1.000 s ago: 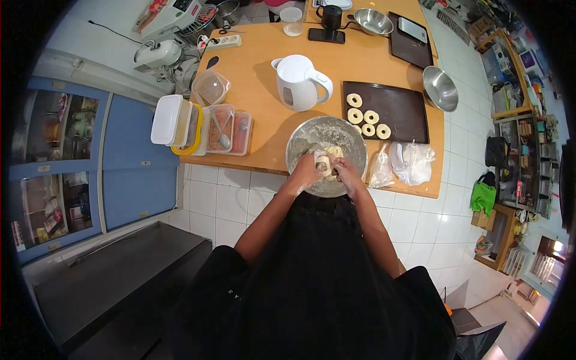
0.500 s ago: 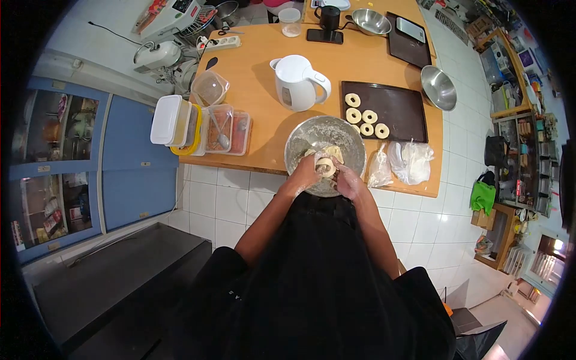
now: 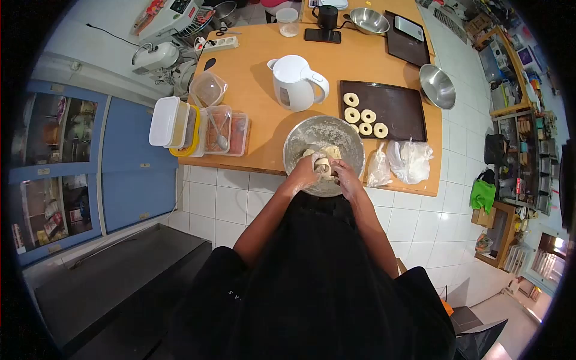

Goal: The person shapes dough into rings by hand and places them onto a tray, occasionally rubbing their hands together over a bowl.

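A floured steel bowl [image 3: 324,129] stands at the table's near edge with pale dough [image 3: 330,152] inside. Over it, my left hand [image 3: 305,172] has its fingers closed round one side of a small dough ring [image 3: 323,164]. My right hand [image 3: 346,177] grips the ring's other side, its fingers bent inward. Flour coats both hands. Right of the bowl, a dark tray [image 3: 396,111] bears several dough rings [image 3: 368,116] at its left side. Two plastic bags [image 3: 410,162] of white contents lie in front of the tray.
A white kettle [image 3: 293,84] stands behind the bowl. Stacked plastic containers [image 3: 170,123] are at the left edge. An empty steel bowl [image 3: 438,87] sits at the right edge. Farther back are a black pot [image 3: 327,18], a scale [image 3: 410,28] and another bowl [image 3: 369,21].
The dough ring between my hands has tilted and looks less round. My right hand's fingers have shifted slightly upward and inward. The whole view has moved a little.
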